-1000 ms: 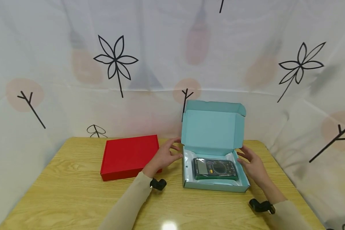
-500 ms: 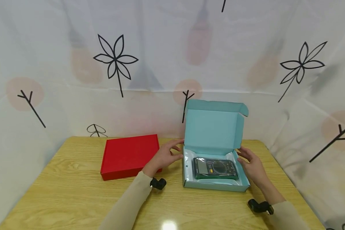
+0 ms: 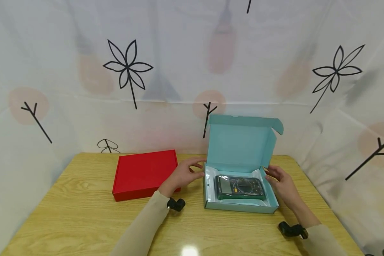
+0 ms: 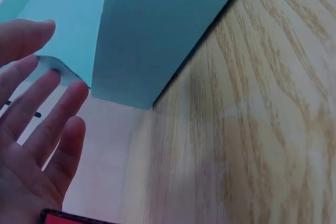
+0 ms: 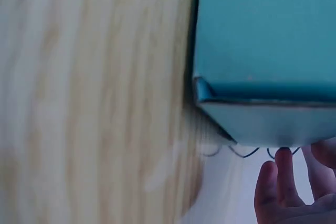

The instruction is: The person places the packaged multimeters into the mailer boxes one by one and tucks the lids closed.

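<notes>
A light-blue cardboard box (image 3: 240, 207) lies on the table with its lid (image 3: 240, 145) raised at the back. Inside, a dark multimeter (image 3: 240, 187) in a clear plastic bag rests on white packing. My left hand (image 3: 183, 175) is at the box's left side, its relaxed fingers reaching toward the rear corner by the lid. In the left wrist view its fingers (image 4: 58, 114) are spread and nearly straight, close to the box wall. My right hand (image 3: 282, 183) is at the right wall, with fingertips (image 5: 283, 161) right at the box's side and the base of the lid.
A closed red box (image 3: 145, 174) lies on the wooden table (image 3: 67, 213), left of the blue box and partly behind my left hand. A patterned white cloth (image 3: 166, 124) hangs behind the table's back edge.
The raised lid has shifted rightward, and its front flap now sticks out farther to the right. My left fingertips have moved slightly right. The box base and multimeter have stayed put.
</notes>
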`<state>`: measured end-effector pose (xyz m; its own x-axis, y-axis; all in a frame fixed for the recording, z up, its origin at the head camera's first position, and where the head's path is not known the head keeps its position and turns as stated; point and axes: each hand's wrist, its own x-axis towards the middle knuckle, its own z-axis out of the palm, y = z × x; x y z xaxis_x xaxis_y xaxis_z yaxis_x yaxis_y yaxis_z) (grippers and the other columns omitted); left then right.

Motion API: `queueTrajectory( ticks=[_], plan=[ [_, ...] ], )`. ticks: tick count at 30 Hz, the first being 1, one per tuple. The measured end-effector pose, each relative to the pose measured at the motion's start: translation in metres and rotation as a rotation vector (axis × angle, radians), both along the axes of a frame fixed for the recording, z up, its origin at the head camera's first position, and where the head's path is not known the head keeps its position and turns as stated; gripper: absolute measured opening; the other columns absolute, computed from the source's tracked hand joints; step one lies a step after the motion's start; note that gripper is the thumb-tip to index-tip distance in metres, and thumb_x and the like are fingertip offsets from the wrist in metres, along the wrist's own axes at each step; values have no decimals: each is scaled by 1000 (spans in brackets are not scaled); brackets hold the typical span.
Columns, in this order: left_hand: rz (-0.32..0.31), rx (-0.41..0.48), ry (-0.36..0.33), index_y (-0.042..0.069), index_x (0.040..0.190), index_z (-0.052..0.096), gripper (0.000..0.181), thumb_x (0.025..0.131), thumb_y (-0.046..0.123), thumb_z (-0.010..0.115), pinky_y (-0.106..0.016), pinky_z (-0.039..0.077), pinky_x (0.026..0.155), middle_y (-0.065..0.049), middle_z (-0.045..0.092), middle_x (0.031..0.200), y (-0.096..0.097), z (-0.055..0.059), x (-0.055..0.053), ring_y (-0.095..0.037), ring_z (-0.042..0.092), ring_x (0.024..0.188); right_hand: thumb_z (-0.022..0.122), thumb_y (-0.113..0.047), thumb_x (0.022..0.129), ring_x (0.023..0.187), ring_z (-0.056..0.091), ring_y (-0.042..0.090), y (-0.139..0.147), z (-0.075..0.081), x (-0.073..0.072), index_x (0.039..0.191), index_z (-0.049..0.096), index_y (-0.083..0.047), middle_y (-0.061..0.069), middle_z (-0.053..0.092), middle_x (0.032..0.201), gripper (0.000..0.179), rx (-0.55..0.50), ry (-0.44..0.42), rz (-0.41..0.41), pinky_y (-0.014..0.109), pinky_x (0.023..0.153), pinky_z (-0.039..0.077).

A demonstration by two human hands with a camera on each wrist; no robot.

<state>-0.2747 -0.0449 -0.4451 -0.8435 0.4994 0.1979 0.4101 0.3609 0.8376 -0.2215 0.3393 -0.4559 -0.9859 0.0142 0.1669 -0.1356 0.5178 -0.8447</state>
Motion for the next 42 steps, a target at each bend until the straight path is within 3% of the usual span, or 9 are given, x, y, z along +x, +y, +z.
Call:
queueTrajectory(
  ticks=[4, 7, 9, 14, 18, 28, 35, 38, 42],
  plan=[
    [2, 8, -13, 20, 133, 64, 42, 92, 20, 73, -38, 51, 90, 6, 59, 135, -1, 2, 2, -24, 59, 117, 52, -16, 105, 113, 60, 16, 3, -2, 2, 134, 49, 7, 31, 55, 133, 37, 9, 2, 4, 7, 81, 44],
    [6, -7, -4, 18, 125, 69, 33, 92, 20, 72, -38, 50, 90, 7, 61, 132, -1, 3, 2, -25, 59, 117, 51, -19, 105, 100, 55, -7, 6, -3, 2, 130, 50, 8, 32, 56, 130, 36, 4, 5, 31, 10, 80, 47],
    [6, -15, 5, 18, 122, 70, 30, 92, 18, 71, -38, 50, 90, 6, 61, 132, -1, 3, 2, -26, 59, 117, 50, -20, 106, 98, 53, -12, 8, -2, 2, 130, 49, 10, 33, 55, 130, 38, -10, 1, 58, 13, 80, 49],
    [4, -25, 18, 16, 120, 71, 29, 91, 18, 72, -37, 51, 89, 5, 61, 132, 0, 4, 1, -26, 60, 115, 45, -22, 108, 99, 55, -9, 11, 2, 3, 134, 46, 13, 34, 53, 131, 43, -33, -28, 102, 18, 83, 52],
    [4, -44, 35, 16, 118, 72, 26, 92, 19, 72, -34, 51, 87, 7, 63, 129, 0, 2, -1, -17, 62, 110, 39, -23, 110, 101, 53, -10, 11, 5, 4, 136, 45, 14, 33, 51, 131, 45, -32, -40, 113, 21, 87, 52],
    [-14, -64, 52, 18, 116, 73, 25, 91, 19, 73, -31, 51, 86, 8, 65, 124, 0, 0, -2, -12, 64, 106, 40, -25, 109, 102, 50, -15, 15, 5, 2, 141, 47, 10, 31, 51, 137, 48, 34, -41, 68, 23, 91, 52],
    [-4, -88, 47, 18, 115, 73, 24, 91, 19, 73, -32, 51, 87, 10, 65, 120, 1, 0, -2, -10, 63, 104, 54, -25, 105, 94, 50, -12, 16, 6, 2, 131, 59, 6, 19, 65, 122, 41, 78, -16, -49, 52, 94, 48],
    [-1, -93, 47, 18, 115, 73, 24, 91, 19, 74, -32, 51, 87, 9, 65, 119, 1, 0, -1, -11, 62, 103, 57, -23, 103, 92, 55, -9, 16, 7, 3, 128, 61, 6, 3, 69, 111, 38, 45, 7, -60, 42, 91, 52],
    [2, -94, 35, 19, 117, 72, 27, 90, 19, 74, -32, 51, 87, 9, 64, 120, 1, -2, 0, -13, 63, 103, 51, -18, 106, 95, 60, -6, 17, 6, 4, 132, 56, 10, -9, 65, 110, 38, -25, 30, 3, 24, 85, 54]
  ],
)
